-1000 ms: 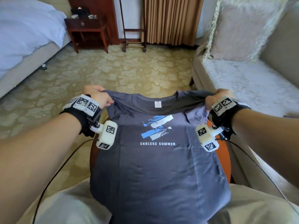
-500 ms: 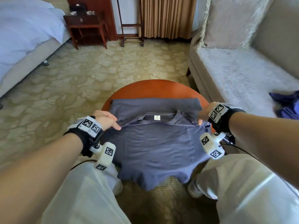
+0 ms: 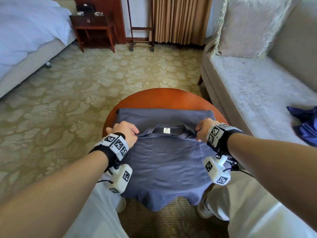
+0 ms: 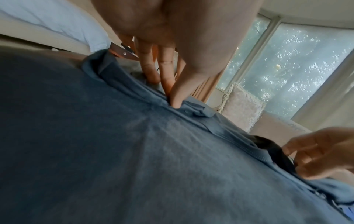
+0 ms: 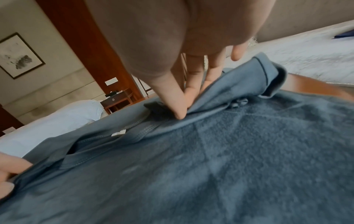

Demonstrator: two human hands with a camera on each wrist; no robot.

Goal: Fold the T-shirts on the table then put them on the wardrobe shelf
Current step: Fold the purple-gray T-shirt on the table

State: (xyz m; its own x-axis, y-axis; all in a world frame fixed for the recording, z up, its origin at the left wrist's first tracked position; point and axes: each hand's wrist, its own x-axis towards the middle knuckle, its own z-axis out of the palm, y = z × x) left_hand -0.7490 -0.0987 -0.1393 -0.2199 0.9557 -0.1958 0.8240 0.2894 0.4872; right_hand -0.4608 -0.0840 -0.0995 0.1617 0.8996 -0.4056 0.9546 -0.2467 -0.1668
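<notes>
Pinching the T-shirt (image 3: 164, 162) at its left shoulder, left hand (image 3: 126, 133) with thumb and fingertips (image 4: 175, 100) closed on a ridge of cloth beside the collar. Pinching the opposite shoulder likewise, right hand (image 3: 204, 128) — thumb against the fingers (image 5: 189, 94), fabric gathered between them. Stretched taut between the two grips, collar (image 3: 169, 130) with its small white label (image 3: 166, 130) facing up. Lying back side up on the round wooden bench (image 3: 163, 98), grey-blue shirt, with a folded band of it reaching toward the far edge and the hem hanging over the near edge between pale-trousered knees (image 3: 96, 212). Strapped to both wrists, black bands with marker-covered white blocks (image 3: 121, 177). Beyond the bench — patterned carpet (image 3: 68, 100), a bed with white linen (image 3: 25, 35) at far left, a dark wooden nightstand (image 3: 93, 30), tan curtains (image 3: 178, 19). Standing just right of the bench, a pale sofa (image 3: 257, 93) with a fringed cushion (image 3: 247, 26) and a crumpled blue garment (image 3: 305, 124) on its seat.
</notes>
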